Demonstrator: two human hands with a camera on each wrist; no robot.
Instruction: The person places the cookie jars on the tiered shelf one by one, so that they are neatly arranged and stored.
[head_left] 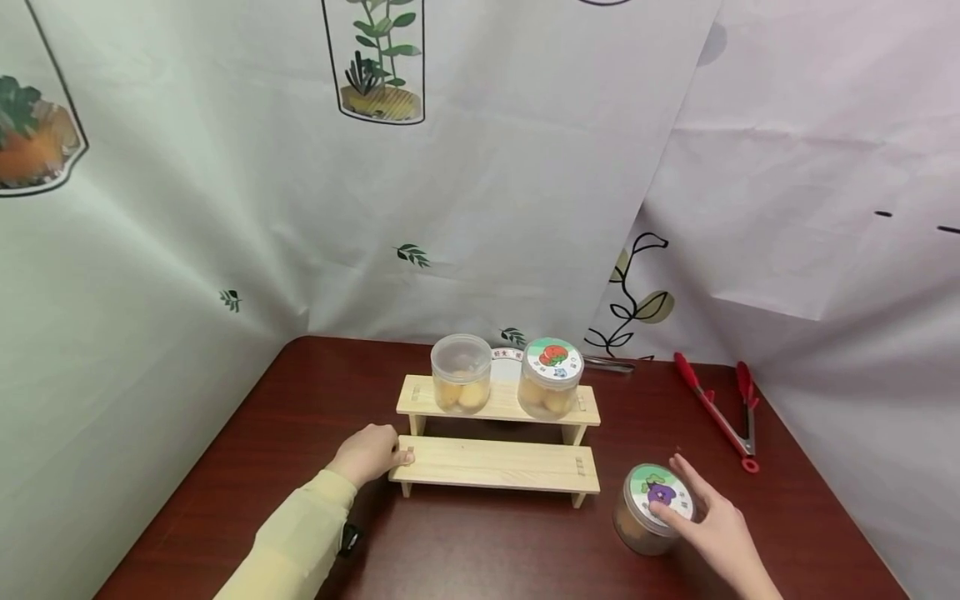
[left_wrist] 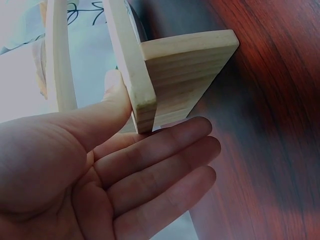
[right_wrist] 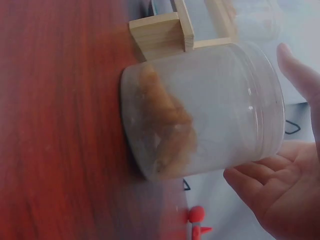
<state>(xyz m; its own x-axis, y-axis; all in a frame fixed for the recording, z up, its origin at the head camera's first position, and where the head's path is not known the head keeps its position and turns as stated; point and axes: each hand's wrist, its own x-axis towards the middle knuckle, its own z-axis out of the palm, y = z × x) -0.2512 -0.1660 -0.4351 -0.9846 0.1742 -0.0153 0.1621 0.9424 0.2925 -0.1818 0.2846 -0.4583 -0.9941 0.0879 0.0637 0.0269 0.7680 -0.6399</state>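
A two-tier wooden stand (head_left: 498,463) is on the table. My left hand (head_left: 367,452) is at the left end of its lower board; in the left wrist view the thumb (left_wrist: 114,92) lies on the board and the index finger passes beneath its edge, while the other fingers extend loosely. Right of the stand, a clear lidded jar (head_left: 643,525) with an eggplant picture on its lid stands upright on the table. My right hand (head_left: 712,521) is spread around its top, thumb over the lid. Brown pieces (right_wrist: 167,117) lie inside that jar.
On the upper board stand an apparently lidless jar (head_left: 461,375) and a jar with a tomato lid (head_left: 551,379), both holding yellowish pieces. A white round item (head_left: 507,367) shows behind them. Red-handled tongs (head_left: 723,421) lie at the right. A patterned cloth hangs behind.
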